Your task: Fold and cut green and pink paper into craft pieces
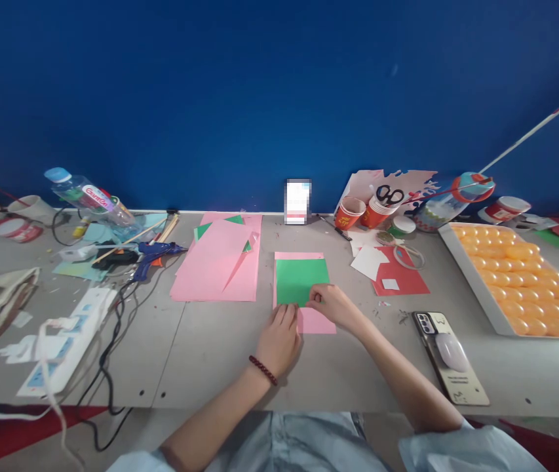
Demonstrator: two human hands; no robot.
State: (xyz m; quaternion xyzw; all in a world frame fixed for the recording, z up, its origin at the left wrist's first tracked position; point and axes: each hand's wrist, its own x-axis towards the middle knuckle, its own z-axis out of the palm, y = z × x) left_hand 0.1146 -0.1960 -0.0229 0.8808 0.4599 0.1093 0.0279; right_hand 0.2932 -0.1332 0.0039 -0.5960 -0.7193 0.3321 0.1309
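A green paper square (301, 278) lies over a longer pink sheet (316, 321), whose edges show above, at the left and below it. My left hand (282, 333), with a dark beaded bracelet (263, 370) on the wrist, rests palm down at the lower left; its outstretched fingertips press on the green paper's lower edge. At that paper's lower right edge, my right hand (332, 303) has thumb and fingers pinched together on it. The left thumb is hidden.
Pink sheets (215, 265) and a blue glue gun (154, 255) lie left, near a power strip (70, 341). Rightward are red paper (409, 278), paper cups (350, 211) holding scissors (390, 194), a phone (468, 387) and a tray of orange balls (520, 278). A lit phone (297, 202) leans against the wall.
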